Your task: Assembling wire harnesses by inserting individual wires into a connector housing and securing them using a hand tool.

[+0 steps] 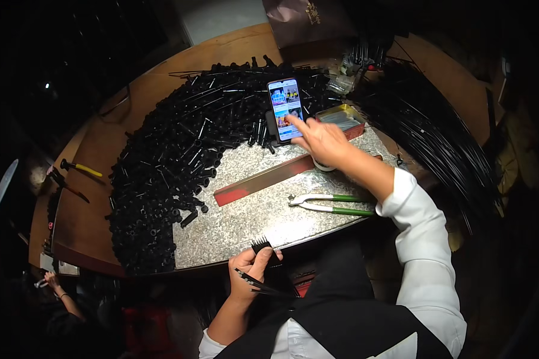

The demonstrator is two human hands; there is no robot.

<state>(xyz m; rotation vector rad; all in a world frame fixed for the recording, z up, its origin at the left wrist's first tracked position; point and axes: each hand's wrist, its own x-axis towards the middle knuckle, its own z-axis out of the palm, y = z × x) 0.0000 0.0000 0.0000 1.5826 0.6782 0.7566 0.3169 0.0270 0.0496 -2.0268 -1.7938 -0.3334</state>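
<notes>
My left hand (251, 269) is closed at the near edge of a speckled stone slab (221, 242). It grips a black comb-like piece (262, 245) with pale tips along its top; thin black strips (254, 284) stick out below the thumb. Over the far side of the slab, my right hand (322, 140) has its index finger stretched to the screen of an upright phone (286, 109). Nothing shows in that hand. Below it lie green-handled pincers (332, 203) and a long red-and-grey bar (263, 179).
A big heap of black tubular parts (161, 161) covers the table's left and back. Long thin black rods (437, 137) spread on the right. An open tin (356, 129) stands beside the phone. A yellow-handled hammer (84, 169) and another person's hand (52, 280) are far left.
</notes>
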